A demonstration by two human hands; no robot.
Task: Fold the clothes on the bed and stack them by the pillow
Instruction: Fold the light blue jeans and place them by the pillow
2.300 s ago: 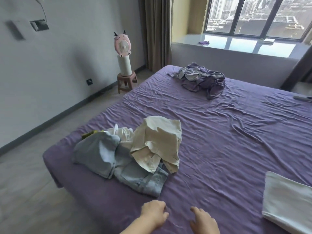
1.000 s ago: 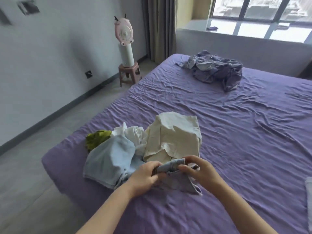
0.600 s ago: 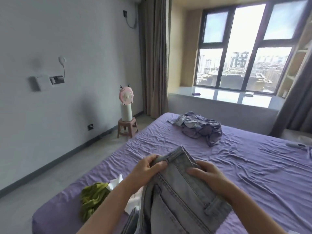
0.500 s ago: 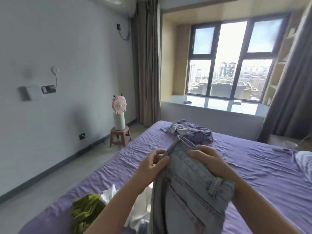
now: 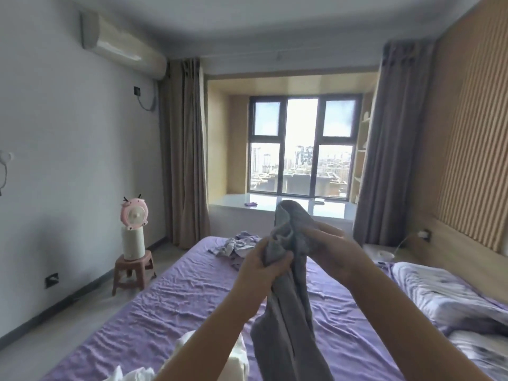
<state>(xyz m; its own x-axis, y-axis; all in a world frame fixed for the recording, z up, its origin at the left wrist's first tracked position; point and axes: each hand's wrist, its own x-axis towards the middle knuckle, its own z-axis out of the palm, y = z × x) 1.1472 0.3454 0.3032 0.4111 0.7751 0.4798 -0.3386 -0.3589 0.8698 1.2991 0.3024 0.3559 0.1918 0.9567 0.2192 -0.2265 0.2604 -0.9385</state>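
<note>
Left hand: raised in front of the chest, fingers curled tight, gripping a bunched fold of grey jeans; forearm bare, rising from the lower centre. Right hand: level with the left and just beside it, thumb and fingers pinching the same garment near its top; forearm bare, entering from the lower right.

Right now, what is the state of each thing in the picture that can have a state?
jeans: lifted off the bed, hanging, unfolded
left hand: grips the jeans
right hand: holds the jeans near the top
purple clothes: crumpled heap on the bed
white clothes: unfolded, on the bed
curtains: drawn open
pillow: lying on the bed
</note>
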